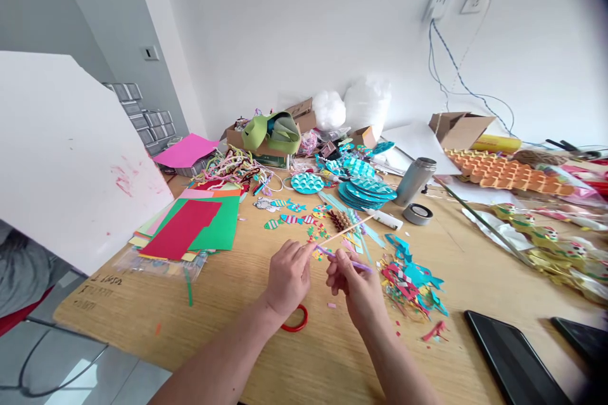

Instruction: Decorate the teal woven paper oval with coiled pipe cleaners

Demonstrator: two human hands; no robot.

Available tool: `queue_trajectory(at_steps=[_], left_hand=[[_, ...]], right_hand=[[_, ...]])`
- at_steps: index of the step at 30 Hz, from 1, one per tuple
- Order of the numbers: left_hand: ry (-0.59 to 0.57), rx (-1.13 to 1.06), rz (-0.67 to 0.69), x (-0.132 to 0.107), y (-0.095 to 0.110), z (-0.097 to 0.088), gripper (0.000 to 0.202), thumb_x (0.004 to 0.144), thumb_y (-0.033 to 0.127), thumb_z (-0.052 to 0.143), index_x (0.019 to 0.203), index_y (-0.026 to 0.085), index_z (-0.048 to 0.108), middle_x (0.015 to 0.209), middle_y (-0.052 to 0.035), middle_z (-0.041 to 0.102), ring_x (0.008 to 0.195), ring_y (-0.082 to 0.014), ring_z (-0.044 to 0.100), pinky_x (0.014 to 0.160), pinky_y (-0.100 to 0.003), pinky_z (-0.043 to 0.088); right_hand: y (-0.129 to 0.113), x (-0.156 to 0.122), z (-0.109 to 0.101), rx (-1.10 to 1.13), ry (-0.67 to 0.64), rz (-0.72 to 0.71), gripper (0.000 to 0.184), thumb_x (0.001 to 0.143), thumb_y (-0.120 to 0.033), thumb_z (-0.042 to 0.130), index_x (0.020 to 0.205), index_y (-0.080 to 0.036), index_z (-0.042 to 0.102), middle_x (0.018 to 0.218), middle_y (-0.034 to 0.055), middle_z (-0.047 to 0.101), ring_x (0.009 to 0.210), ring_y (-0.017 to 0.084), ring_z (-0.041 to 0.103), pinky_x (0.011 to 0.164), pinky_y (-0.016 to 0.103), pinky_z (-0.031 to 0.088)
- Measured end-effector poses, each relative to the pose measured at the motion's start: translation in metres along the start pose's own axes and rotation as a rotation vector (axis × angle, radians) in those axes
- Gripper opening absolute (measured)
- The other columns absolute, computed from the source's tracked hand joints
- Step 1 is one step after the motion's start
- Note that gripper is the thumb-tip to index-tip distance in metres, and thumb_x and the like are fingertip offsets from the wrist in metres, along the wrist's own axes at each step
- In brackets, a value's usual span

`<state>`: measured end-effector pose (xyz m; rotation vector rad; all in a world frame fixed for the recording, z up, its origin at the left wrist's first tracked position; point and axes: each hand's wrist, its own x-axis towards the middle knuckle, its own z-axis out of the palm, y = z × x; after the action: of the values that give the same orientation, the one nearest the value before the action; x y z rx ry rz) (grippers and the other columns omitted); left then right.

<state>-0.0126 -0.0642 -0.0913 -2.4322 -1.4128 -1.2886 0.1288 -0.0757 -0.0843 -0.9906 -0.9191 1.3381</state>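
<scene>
My left hand (pixel 289 275) pinches the near end of a thin wooden stick (pixel 349 228), which slants up to the right over the table. A purple pipe cleaner (pixel 361 266) runs from the left fingertips, at the stick's end, to my right hand (pixel 354 285). The right thumb and fingers are closed on it, and its tail pokes out past them. Whether it is wound round the stick is too small to tell. Below the left wrist lies a red loop (pixel 295 328), partly hidden by the forearm. Paper fish (pixel 291 219) and small cut paper pieces lie just beyond the hands.
Coloured paper sheets (pixel 183 228) are stacked at left, beside a white board (pixel 71 158). Turquoise painted discs (pixel 363 193), a grey flask (pixel 415 180), a roll of tape (pixel 418 214) and an orange egg tray (pixel 503 171) stand behind. Paper scraps (pixel 413 278) and a phone (pixel 515 354) lie at right.
</scene>
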Motion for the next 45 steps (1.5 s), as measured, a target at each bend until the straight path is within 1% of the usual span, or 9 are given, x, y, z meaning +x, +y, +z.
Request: queue_trajectory(at_steps=[9,14,18,22,25,30,34,40,45], left_hand=[[0.017,-0.174,-0.123,-0.002,0.001,0.009,0.023,0.090,0.014,0.039,0.103,0.016,0.058,0.087,-0.0071,0.064,0.084,-0.0186,0.056,0.075,-0.032,0.045],[0.006,-0.376,-0.328,0.001,0.004,0.009,0.020,0.089,0.020,0.041,0.090,0.015,0.060,0.082,-0.0063,0.063,0.077,-0.0158,0.056,0.071,-0.028,0.043],[-0.097,-0.749,-0.612,0.006,0.006,0.010,0.021,0.085,0.028,0.046,0.076,0.015,0.059,0.056,0.0023,0.048,0.052,-0.0096,0.043,0.051,-0.022,0.034],[-0.142,-1.245,-0.867,0.009,0.008,0.006,0.018,0.075,0.030,0.058,0.076,0.012,0.062,0.047,0.0059,0.040,0.043,-0.0062,0.031,0.043,-0.020,0.023],[-0.191,-1.521,-0.951,0.012,0.007,0.001,0.017,0.068,0.027,0.065,0.072,0.010,0.063,0.045,0.0056,0.040,0.040,-0.0044,0.029,0.041,-0.020,0.019],[-0.472,-1.807,-0.980,0.013,0.001,-0.006,0.016,0.065,0.022,0.070,0.070,0.008,0.064,0.046,0.0044,0.041,0.040,-0.0027,0.030,0.040,-0.018,0.017],[-0.527,-1.679,-0.915,0.011,-0.003,-0.005,0.019,0.069,0.027,0.069,0.077,0.010,0.066,0.047,0.0043,0.043,0.041,-0.0041,0.035,0.041,-0.018,0.022],[-0.241,-1.133,-0.732,0.011,-0.005,0.001,0.025,0.078,0.036,0.059,0.085,0.013,0.064,0.054,0.0036,0.049,0.047,-0.0072,0.042,0.045,-0.019,0.034],[-0.079,-0.507,-0.307,0.008,-0.005,-0.001,0.020,0.088,0.023,0.045,0.091,0.015,0.064,0.075,-0.0045,0.062,0.069,-0.0134,0.055,0.065,-0.025,0.044]], right_hand=[[-0.004,0.001,0.000,0.013,0.083,-0.003,0.030,0.061,-0.037,0.079,0.065,-0.013,0.063,0.053,0.0006,0.059,0.041,0.008,0.051,0.036,0.018,0.040],[-0.006,0.000,0.001,-0.033,0.096,-0.001,0.030,0.062,-0.038,0.078,0.061,-0.013,0.061,0.048,0.0002,0.058,0.038,0.009,0.050,0.036,0.018,0.039],[-0.006,0.000,0.001,-0.052,0.086,-0.013,0.030,0.063,-0.039,0.077,0.061,-0.013,0.060,0.048,0.0002,0.057,0.038,0.009,0.050,0.036,0.019,0.039],[-0.004,0.002,-0.002,-0.059,0.058,-0.024,0.029,0.065,-0.038,0.076,0.063,-0.014,0.060,0.048,-0.0001,0.057,0.039,0.009,0.050,0.037,0.019,0.039],[-0.003,0.005,-0.006,-0.032,0.012,-0.026,0.026,0.066,-0.035,0.076,0.065,-0.014,0.061,0.048,-0.0006,0.058,0.039,0.009,0.051,0.038,0.019,0.039],[-0.006,0.009,-0.013,0.103,-0.083,0.043,0.025,0.062,-0.031,0.079,0.064,-0.013,0.062,0.045,-0.0015,0.057,0.035,0.007,0.048,0.035,0.017,0.037],[-0.007,0.014,-0.017,0.179,-0.111,0.131,0.026,0.059,-0.030,0.081,0.064,-0.013,0.062,0.047,-0.0009,0.058,0.037,0.008,0.051,0.035,0.018,0.040],[0.000,0.017,-0.020,0.154,-0.032,0.347,0.045,0.067,-0.057,0.067,0.068,-0.012,0.064,0.049,0.0005,0.059,0.034,0.007,0.050,0.029,0.015,0.035],[0.000,0.012,-0.015,0.025,-0.046,0.226,0.043,0.067,-0.054,0.069,0.066,-0.011,0.064,0.044,-0.0014,0.056,0.031,0.007,0.048,0.029,0.014,0.033]])
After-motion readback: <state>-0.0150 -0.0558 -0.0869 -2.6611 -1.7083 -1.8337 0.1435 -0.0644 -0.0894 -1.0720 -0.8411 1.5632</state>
